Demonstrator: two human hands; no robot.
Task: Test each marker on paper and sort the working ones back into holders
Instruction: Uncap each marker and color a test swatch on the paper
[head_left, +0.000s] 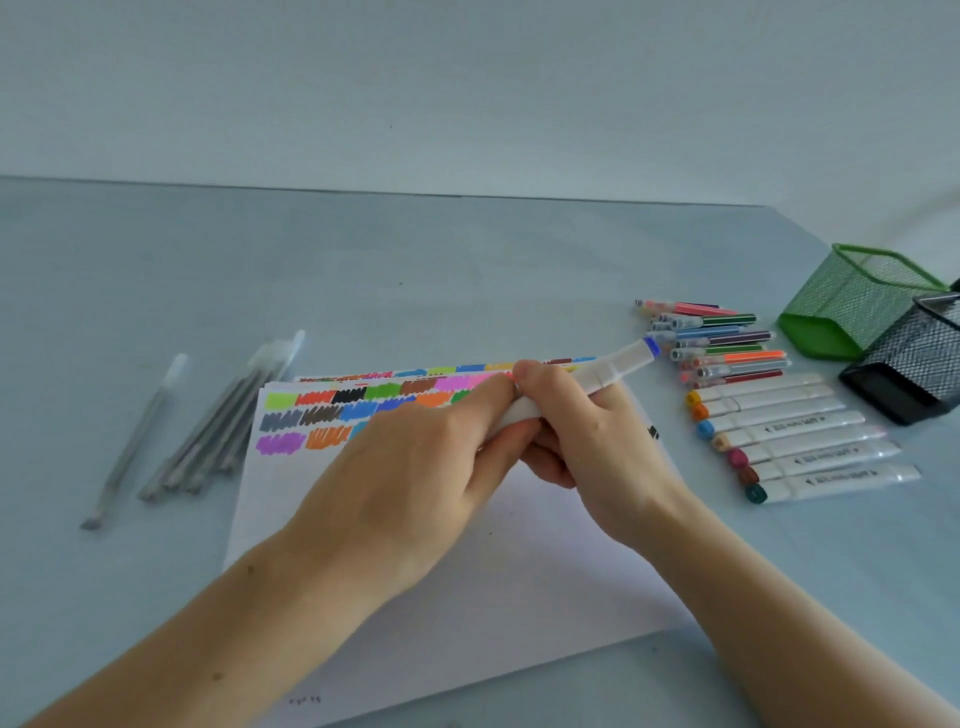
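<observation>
Both hands hold one white marker (618, 364) with a blue end cap over the white paper (519, 571). My right hand (582, 431) grips its barrel, thumb on top. My left hand (415, 457) pinches the marker's near end, which is hidden under the fingers. Rows of coloured test scribbles (332, 410) fill the paper's far edge. To the right lie a row of white markers with coloured caps (795, 436) and a bunch of thin coloured pens (727, 343). A green mesh holder (852, 301) and a black mesh holder (914, 364) lie tipped on their sides at far right.
A bundle of grey pens with clear caps (218, 431) lies left of the paper, with a single grey pen (140, 436) further left. The grey table (415, 260) ends at a pale wall behind.
</observation>
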